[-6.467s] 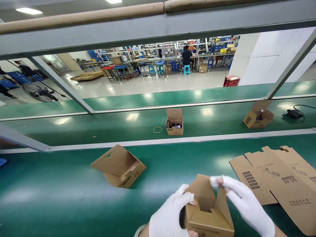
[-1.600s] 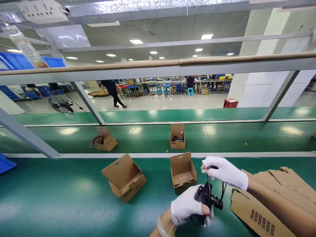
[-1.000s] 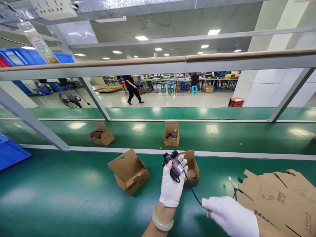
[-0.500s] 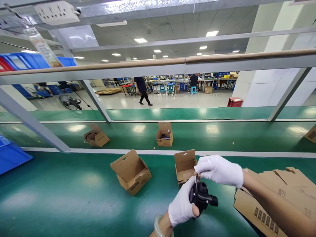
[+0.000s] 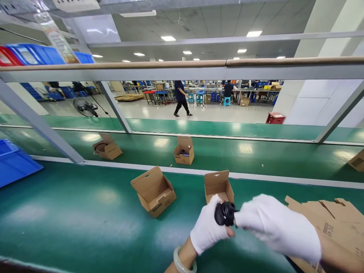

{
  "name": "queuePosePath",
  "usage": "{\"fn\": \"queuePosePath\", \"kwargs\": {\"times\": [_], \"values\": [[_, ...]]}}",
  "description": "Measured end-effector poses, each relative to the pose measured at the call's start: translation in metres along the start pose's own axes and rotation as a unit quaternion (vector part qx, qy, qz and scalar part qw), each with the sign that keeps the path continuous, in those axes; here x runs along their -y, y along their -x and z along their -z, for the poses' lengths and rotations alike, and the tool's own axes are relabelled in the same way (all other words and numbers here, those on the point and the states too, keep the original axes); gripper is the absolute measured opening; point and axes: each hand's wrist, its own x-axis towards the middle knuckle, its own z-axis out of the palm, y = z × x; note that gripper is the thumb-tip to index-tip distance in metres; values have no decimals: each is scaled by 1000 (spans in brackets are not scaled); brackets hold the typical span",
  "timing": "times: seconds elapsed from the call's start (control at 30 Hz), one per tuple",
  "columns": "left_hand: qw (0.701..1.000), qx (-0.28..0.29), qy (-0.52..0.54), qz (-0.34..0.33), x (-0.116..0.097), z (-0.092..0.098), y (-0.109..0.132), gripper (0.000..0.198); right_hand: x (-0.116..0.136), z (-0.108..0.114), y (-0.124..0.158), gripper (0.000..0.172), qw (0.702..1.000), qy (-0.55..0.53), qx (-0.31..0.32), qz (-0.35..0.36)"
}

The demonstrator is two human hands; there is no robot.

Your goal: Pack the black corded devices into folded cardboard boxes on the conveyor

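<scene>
My left hand (image 5: 209,225), in a white glove with bare fingertips showing, is wrapped around a small black pump (image 5: 225,213) with a ribbed, round body. My right hand (image 5: 264,218), also white-gloved and slightly blurred, has its fingers pinched at the pump's right side. A thin dark stretch of cable (image 5: 236,211) runs into those fingers, most of it hidden. Just behind the pump stands an open cardboard box (image 5: 217,185), its lid up and its front partly covered by my left hand. Another open box (image 5: 155,195) sits to the left.
Flattened cardboard (image 5: 338,223) is stacked at the right. Beyond the white rail, a box with dark items (image 5: 184,153) and a box with a coiled cord (image 5: 109,149) stand on a green belt. A blue bin (image 5: 17,163) is at left. A person (image 5: 181,98) walks in the background.
The pump has turned in my left hand, so its side nozzle no longer shows. My right hand has come down from above the pump to its right side. The walking person has moved right.
</scene>
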Motion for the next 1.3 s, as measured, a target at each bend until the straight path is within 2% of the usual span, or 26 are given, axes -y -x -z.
{"fn": "queuePosePath", "kwargs": {"times": [0.07,0.13,0.2,0.27,0.4,0.5,0.57,0.63,0.7,0.73,0.8,0.87,1.0,1.07,1.17,1.23,1.3], "values": [[997,72,25,-8,-4,-6,6,86,-19,-3,-18,26,992,-118,-12,-31],[992,83,96,-26,-6,-8,10,91,-34,-15,-29,25,969,-234,2,-81],[984,39,173,-21,-5,-5,13,85,-37,-29,-33,27,943,-313,29,-112],[976,-24,216,-7,-3,-1,13,73,-31,-38,-32,36,931,-340,32,-127],[969,-136,203,-23,-1,1,6,63,-18,-39,-35,54,921,-348,8,-175],[972,-159,171,-40,0,2,-1,65,-27,-33,-47,47,895,-388,14,-222],[979,-149,131,-44,7,4,-2,65,-42,-29,-57,42,915,-335,-1,-226],[987,-143,60,-41,22,6,-1,62,-57,-25,-67,39,956,-221,5,-191],[987,-146,-63,-38,40,6,3,60,-69,-23,-79,35,980,-111,62,-153],[979,-142,-139,-42,50,6,5,59,-74,-24,-85,33,983,-63,105,-139],[948,-117,-289,-56,66,3,7,54,-79,-33,-100,29,975,5,183,-123],[910,-77,-403,-63,77,-1,8,42,-82,-51,-115,25,964,25,241,-111],[839,-66,-532,-89,83,-7,2,28,-78,-85,-137,28,946,15,307,-106],[813,-78,-568,-106,85,-5,-2,24,-76,-85,-134,35,950,12,291,-111],[783,-94,-600,-131,88,2,-11,23,-83,-64,-104,32,967,2,219,-132],[782,-84,-599,-149,92,9,-24,22,-97,-47,-67,30,964,0,177,-199],[793,-62,-585,-161,98,15,-45,21,-114,-39,-22,30,935,17,169,-312]]}}
